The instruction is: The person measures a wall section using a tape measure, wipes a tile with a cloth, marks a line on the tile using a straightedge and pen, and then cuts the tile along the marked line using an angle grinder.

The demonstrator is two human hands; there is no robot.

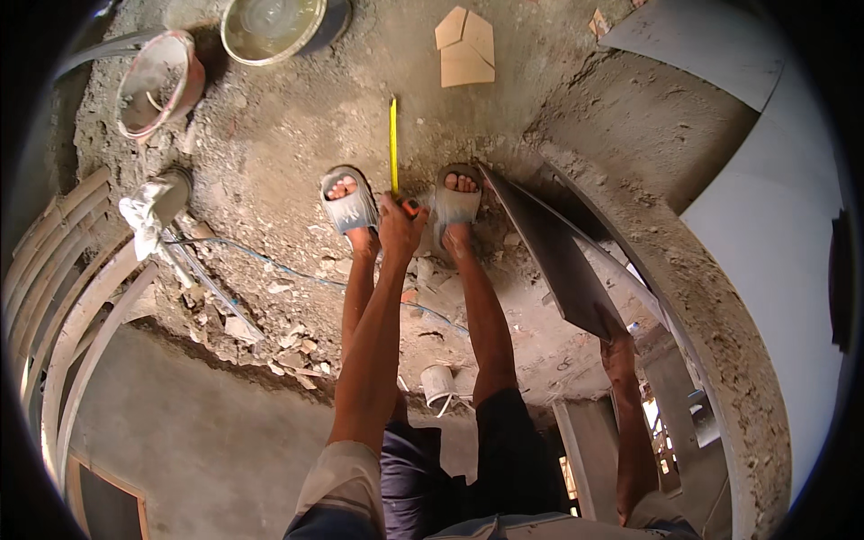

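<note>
My left hand (400, 227) reaches down between my feet and grips a tape measure case (412, 206) on the rough concrete floor. Its yellow tape (393, 144) runs straight away from my toes. My feet wear grey slippers, the left one (349, 205) beside the hand and the right one (456, 200) on its other side. My right hand (616, 346) holds the near edge of a large dark grey tile (553, 256), which stands tilted with its far corner by my right foot.
A round pan (270, 27) and a mortar-stained bucket (160, 83) sit at the far left. Cardboard pieces (466, 47) lie beyond the tape. A blue wire (270, 263), rubble, a trowel-like tool in a rag (153, 209) and a small white cup (438, 382) lie nearby. A curved concrete ledge (711, 306) runs on the right.
</note>
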